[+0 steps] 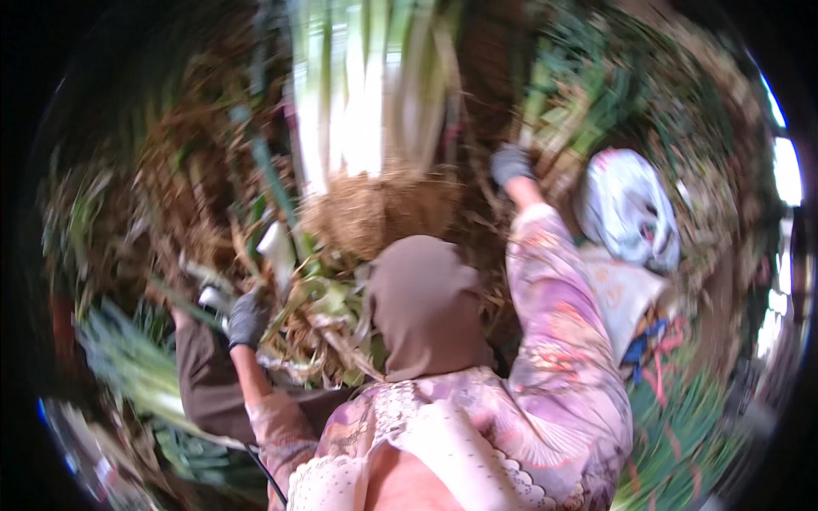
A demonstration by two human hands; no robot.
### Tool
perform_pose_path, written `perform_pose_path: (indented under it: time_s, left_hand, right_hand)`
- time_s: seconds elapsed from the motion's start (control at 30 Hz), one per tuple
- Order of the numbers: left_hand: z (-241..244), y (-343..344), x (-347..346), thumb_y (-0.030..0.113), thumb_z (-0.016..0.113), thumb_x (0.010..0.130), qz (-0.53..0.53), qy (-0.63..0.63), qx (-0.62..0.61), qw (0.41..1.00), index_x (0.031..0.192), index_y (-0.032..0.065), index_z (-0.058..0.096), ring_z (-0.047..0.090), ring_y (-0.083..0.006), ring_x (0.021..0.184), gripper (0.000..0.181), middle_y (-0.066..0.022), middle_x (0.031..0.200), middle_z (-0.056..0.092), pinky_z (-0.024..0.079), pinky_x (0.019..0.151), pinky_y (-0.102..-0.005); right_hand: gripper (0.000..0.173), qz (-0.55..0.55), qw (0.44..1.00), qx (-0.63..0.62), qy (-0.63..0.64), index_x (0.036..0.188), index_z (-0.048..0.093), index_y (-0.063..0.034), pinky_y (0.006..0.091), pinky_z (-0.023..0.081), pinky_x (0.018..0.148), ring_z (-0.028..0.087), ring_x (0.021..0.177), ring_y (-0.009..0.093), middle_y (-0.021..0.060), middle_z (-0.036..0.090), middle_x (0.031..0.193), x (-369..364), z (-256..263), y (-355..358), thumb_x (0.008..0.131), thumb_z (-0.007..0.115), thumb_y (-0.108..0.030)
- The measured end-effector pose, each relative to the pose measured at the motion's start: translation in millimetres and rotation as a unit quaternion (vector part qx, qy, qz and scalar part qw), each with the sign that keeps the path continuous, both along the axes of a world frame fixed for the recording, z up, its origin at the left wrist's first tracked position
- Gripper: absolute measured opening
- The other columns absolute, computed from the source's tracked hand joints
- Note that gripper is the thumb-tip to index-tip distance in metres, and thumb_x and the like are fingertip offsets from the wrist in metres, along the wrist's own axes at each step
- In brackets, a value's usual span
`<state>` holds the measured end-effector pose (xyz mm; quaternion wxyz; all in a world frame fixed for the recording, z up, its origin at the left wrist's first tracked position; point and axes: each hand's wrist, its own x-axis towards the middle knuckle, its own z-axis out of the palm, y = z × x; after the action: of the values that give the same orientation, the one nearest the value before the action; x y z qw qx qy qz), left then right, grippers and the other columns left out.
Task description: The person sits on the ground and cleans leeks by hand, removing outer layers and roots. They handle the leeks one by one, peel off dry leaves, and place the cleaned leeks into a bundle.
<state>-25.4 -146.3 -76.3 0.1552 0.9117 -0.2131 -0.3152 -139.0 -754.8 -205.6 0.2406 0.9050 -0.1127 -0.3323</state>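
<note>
My left hand [248,318], in a grey glove, is at the lower left, its fingers curled at a pale object [214,299] that is too blurred to name. A white leek stalk [277,249] stands just above it. My right hand [511,163], also gloved in grey, reaches up right to the lower ends of some leeks [527,124]; its fingertips are blurred, and its grip is unclear. Between the hands, at top centre, a large bundle of leeks [364,96] stands with its matted roots [383,207] towards me.
Peeled leaves [332,303] and dry debris [185,166] surround the hands. A white plastic bag [629,204] sits at the right above a pale sack [620,297]. More leeks lie at the lower left [140,364] and lower right [677,434], the latter near pink strips [658,364].
</note>
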Motion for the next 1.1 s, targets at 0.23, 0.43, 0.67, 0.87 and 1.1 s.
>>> perform_pose_path:
  time_s: [0.23,0.43,0.67,0.87,1.1]
  left_hand:
    - [-22.1,-8.9,-73.2,0.024,0.052,0.080,-0.249,0.139,0.127,0.950,0.093,0.0096,0.065,0.063,-0.0321,0.076,0.024,-0.0151,0.083,0.065,0.049,0.069,-0.0438]
    - [-33.1,14.1,23.9,0.050,0.046,0.087,-0.057,-0.022,0.061,0.996,0.110,0.0131,0.060,0.062,-0.0312,0.083,0.046,-0.0153,0.091,0.063,0.049,0.074,-0.0402]
    - [-111.0,74.8,126.4,0.038,0.063,0.074,0.373,-0.231,0.038,0.898,0.103,0.0046,0.059,0.056,-0.0331,0.099,0.044,-0.0206,0.102,0.059,0.043,0.087,-0.0420]
    - [-99.6,40.6,148.3,0.038,0.067,0.067,0.419,-0.188,0.052,0.887,0.098,0.0045,0.059,0.056,-0.0333,0.099,0.047,-0.0212,0.100,0.058,0.043,0.087,-0.0426]
    - [-154.8,85.1,127.0,0.026,0.061,0.072,0.458,-0.072,-0.155,0.872,0.110,0.0008,0.058,0.061,-0.0309,0.091,0.046,-0.0185,0.099,0.064,0.047,0.081,-0.0378]
  right_hand:
    - [0.043,-0.012,0.957,0.242,-0.159,0.113,0.058,-0.0108,0.0403,0.034,0.102,0.044,0.117,0.034,0.0183,0.054,0.118,-127.7,31.3,-27.3,0.070,0.059,-0.011]
    - [0.029,-0.100,0.991,0.091,0.013,0.102,0.064,-0.0089,0.0416,0.047,0.087,0.057,0.102,0.036,0.0196,0.059,0.110,-21.5,83.5,-37.5,0.076,0.056,-0.018]
    - [0.022,0.079,0.830,0.398,-0.383,0.104,0.061,-0.0041,0.0317,0.047,0.083,0.061,0.095,0.024,0.0131,0.064,0.101,213.3,223.4,210.1,0.088,0.053,-0.018]
    - [0.042,0.000,0.808,0.589,-0.019,0.104,0.062,-0.0010,0.0345,0.048,0.072,0.060,0.076,0.016,0.0090,0.065,0.088,327.0,110.5,464.3,0.086,0.054,-0.039]
    - [0.064,-0.222,0.835,0.476,-0.165,0.095,0.064,0.0065,0.0385,0.046,0.080,0.062,0.091,0.031,0.0201,0.065,0.096,345.7,-80.2,574.7,0.065,0.074,-0.048]
